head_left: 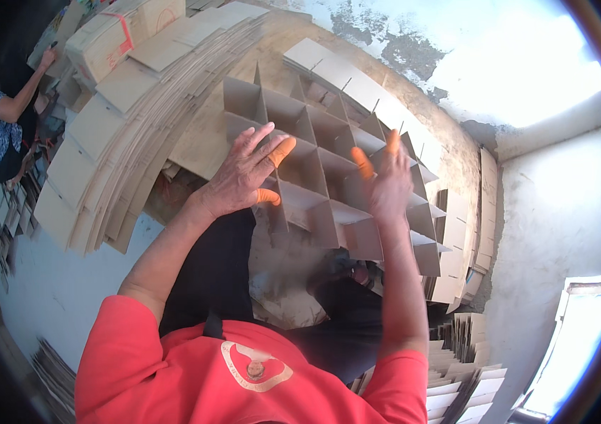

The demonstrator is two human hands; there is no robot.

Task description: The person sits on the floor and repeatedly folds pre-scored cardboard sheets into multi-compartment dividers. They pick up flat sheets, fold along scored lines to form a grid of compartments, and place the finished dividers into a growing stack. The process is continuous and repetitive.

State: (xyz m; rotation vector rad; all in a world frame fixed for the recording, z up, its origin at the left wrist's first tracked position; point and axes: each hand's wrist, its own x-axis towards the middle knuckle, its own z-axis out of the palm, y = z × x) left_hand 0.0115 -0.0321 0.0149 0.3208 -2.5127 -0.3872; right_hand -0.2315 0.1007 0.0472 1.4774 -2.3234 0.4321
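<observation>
A brown cardboard divider grid (302,168) with several open cells stands tilted in front of me. My left hand (244,175) is over its near left side, fingers stretched and apart. Orange finger covers sit on the thumb and one finger. Above the right part of the grid is my right hand (391,185), a little blurred, its thumb and index apart and also covered in orange. Neither hand visibly grips a panel; whether they touch the cardboard I cannot tell.
A long row of flat cardboard sheets (152,88) fans out at left, with a cardboard box (113,46) on it. Slotted strips (328,67) lie behind the grid. More stacked strips (466,381) stand at lower right. Another person (3,127) works at far left.
</observation>
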